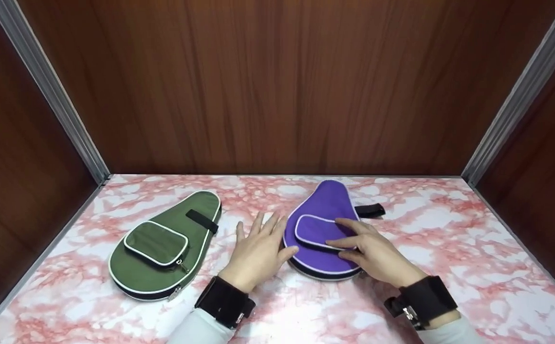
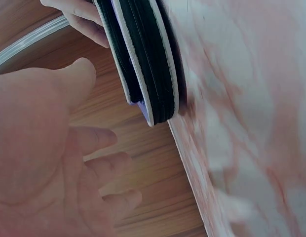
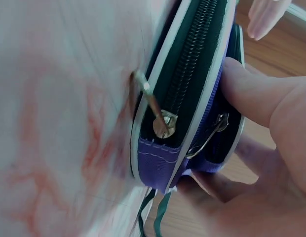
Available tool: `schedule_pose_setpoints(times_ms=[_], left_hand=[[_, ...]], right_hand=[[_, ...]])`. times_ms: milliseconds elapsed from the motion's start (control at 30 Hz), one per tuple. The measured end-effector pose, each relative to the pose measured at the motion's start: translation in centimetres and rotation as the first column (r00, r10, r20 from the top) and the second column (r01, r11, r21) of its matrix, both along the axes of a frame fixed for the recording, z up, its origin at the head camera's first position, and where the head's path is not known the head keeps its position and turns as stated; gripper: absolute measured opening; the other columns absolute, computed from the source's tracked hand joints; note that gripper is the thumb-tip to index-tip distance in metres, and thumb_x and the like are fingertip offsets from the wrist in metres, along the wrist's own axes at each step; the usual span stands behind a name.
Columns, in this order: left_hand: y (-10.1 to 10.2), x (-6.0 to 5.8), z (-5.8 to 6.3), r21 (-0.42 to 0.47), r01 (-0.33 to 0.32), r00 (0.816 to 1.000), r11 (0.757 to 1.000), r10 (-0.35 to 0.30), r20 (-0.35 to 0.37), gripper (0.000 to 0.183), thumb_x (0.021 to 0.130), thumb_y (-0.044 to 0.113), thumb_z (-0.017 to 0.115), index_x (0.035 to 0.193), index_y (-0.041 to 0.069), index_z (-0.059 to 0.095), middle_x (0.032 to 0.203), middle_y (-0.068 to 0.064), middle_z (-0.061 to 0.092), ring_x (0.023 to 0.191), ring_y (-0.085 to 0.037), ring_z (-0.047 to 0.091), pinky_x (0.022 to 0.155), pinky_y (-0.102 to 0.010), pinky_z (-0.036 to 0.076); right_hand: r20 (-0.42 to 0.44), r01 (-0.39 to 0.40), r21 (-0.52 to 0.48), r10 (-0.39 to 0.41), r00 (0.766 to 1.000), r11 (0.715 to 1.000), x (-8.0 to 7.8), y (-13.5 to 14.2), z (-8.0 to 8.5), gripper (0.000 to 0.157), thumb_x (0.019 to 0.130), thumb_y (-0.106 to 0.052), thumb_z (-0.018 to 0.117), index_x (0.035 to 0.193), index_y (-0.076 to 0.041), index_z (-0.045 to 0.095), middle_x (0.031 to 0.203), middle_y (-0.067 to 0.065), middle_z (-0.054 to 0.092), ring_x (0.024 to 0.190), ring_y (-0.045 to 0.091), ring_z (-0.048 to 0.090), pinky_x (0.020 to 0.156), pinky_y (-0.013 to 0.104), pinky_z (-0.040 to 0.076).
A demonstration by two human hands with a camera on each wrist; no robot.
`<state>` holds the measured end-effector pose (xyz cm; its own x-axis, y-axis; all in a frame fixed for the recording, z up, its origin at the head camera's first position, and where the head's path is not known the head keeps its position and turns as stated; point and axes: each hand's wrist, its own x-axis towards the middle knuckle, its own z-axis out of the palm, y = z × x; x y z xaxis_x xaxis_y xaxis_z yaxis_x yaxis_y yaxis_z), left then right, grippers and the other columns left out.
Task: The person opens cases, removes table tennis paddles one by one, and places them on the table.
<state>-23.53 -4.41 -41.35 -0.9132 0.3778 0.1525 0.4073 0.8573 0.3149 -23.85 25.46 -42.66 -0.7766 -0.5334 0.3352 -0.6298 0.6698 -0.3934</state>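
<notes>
A purple paddle-shaped zip case (image 1: 327,200) with white piping lies flat, its narrow end away from me. My right hand (image 1: 377,251) touches the right part of its front pocket (image 1: 318,231), fingers spread and slightly bent. In the right wrist view, the thumb (image 3: 251,91) is at the pocket's edge, near a small zip pull (image 3: 221,122); a larger pull (image 3: 164,124) hangs on the main zip. My left hand (image 1: 258,251) is held flat with spread fingers beside the case's left edge. Whether it touches the case, I cannot tell.
Left of my hands lies a similar green case (image 1: 148,277) with a pocket, zip pulls and a black strap (image 1: 202,221). Another black strap (image 1: 370,210) sticks out from the purple case's right side. Brown wood-grain panels (image 1: 277,86) enclose the pink-and-white marbled table (image 1: 449,229).
</notes>
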Motion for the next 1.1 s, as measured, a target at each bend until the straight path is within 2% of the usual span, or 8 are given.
schedule_pose_setpoints(times_ms=[133, 267, 367, 467, 567, 633, 833, 1100], left_hand=[[0.5, 0.1, -0.1, 0.014, 0.058, 0.998, 0.998, -0.059, 0.011, 0.079, 0.11, 0.056, 0.06, 0.173, 0.012, 0.038, 0.179, -0.01, 0.032, 0.166, -0.043, 0.02, 0.126, -0.077, 0.01], [1.0, 0.4, -0.3, 0.032, 0.137, 0.99, 0.99, -0.137, 0.01, 0.082, 0.109, 0.056, 0.063, 0.172, 0.011, 0.038, 0.179, -0.012, 0.031, 0.167, -0.039, 0.02, 0.131, -0.067, 0.011], [1.4, 0.5, -0.4, 0.045, 0.198, 0.98, 0.979, -0.197, -0.01, 0.086, 0.106, 0.055, 0.069, 0.171, 0.007, 0.039, 0.176, -0.017, 0.035, 0.165, -0.038, 0.025, 0.133, -0.058, 0.017], [1.7, 0.7, -0.6, 0.049, 0.235, 0.972, 0.971, -0.233, -0.035, 0.089, 0.103, 0.054, 0.074, 0.169, 0.004, 0.042, 0.172, -0.019, 0.042, 0.161, -0.037, 0.035, 0.13, -0.052, 0.029], [1.8, 0.8, -0.8, 0.046, 0.247, 0.968, 0.968, -0.245, -0.048, 0.091, 0.101, 0.054, 0.078, 0.168, 0.003, 0.043, 0.166, -0.018, 0.047, 0.155, -0.033, 0.043, 0.125, -0.048, 0.039], [1.9, 0.8, -0.9, 0.039, 0.251, 0.967, 0.967, -0.249, -0.049, 0.092, 0.1, 0.054, 0.079, 0.168, 0.003, 0.044, 0.163, -0.016, 0.049, 0.152, -0.032, 0.045, 0.123, -0.048, 0.042], [2.1, 0.7, -1.2, 0.01, 0.251, 0.966, 0.968, -0.25, -0.058, 0.091, 0.099, 0.052, 0.081, 0.167, 0.003, 0.046, 0.163, -0.017, 0.05, 0.152, -0.033, 0.045, 0.124, -0.047, 0.041], [2.4, 0.6, -1.7, -0.024, 0.249, 0.964, 0.968, -0.25, -0.09, 0.078, 0.102, 0.049, 0.078, 0.16, 0.002, 0.055, 0.161, -0.019, 0.052, 0.151, -0.034, 0.049, 0.124, -0.048, 0.041]], right_hand=[[0.052, -0.042, -0.013, 0.042, 0.998, 0.999, 0.5, 0.2, 0.0, 0.036, 0.1, -0.006, 0.08, 0.134, -0.018, 0.082, 0.163, 0.022, 0.052, 0.148, 0.054, 0.047, 0.116, 0.072, 0.04], [0.089, -0.085, -0.018, 0.086, 0.992, 0.996, 0.9, 0.2, 0.1, 0.037, 0.1, -0.007, 0.08, 0.134, -0.02, 0.082, 0.165, 0.019, 0.051, 0.15, 0.051, 0.046, 0.117, 0.07, 0.04], [0.112, -0.112, -0.017, 0.113, 0.987, 0.994, 1.3, 0.1, 0.3, 0.037, 0.1, -0.008, 0.08, 0.135, -0.022, 0.082, 0.167, 0.017, 0.049, 0.151, 0.05, 0.046, 0.117, 0.07, 0.04], [0.132, -0.13, -0.016, 0.131, 0.983, 0.991, 1.6, 0.0, 0.4, 0.037, 0.101, -0.01, 0.08, 0.136, -0.023, 0.082, 0.168, 0.015, 0.049, 0.152, 0.048, 0.045, 0.118, 0.071, 0.039], [0.139, -0.143, -0.016, 0.144, 0.98, 0.99, 1.9, -0.2, 0.5, 0.037, 0.101, -0.01, 0.08, 0.136, -0.024, 0.081, 0.168, 0.013, 0.048, 0.153, 0.047, 0.044, 0.118, 0.07, 0.038], [0.142, -0.148, -0.017, 0.149, 0.979, 0.989, 1.9, -0.2, 0.5, 0.038, 0.101, -0.011, 0.08, 0.136, -0.024, 0.081, 0.168, 0.013, 0.049, 0.154, 0.046, 0.044, 0.119, 0.07, 0.038], [0.143, -0.157, -0.018, 0.158, 0.977, 0.987, 1.9, -0.2, 0.4, 0.038, 0.101, -0.01, 0.08, 0.137, -0.024, 0.081, 0.169, 0.014, 0.048, 0.153, 0.048, 0.043, 0.119, 0.07, 0.038], [0.154, -0.149, -0.028, 0.151, 0.976, 0.988, 1.9, 0.0, 0.2, 0.039, 0.101, -0.007, 0.079, 0.137, -0.022, 0.081, 0.169, 0.014, 0.047, 0.154, 0.047, 0.042, 0.119, 0.069, 0.038]])
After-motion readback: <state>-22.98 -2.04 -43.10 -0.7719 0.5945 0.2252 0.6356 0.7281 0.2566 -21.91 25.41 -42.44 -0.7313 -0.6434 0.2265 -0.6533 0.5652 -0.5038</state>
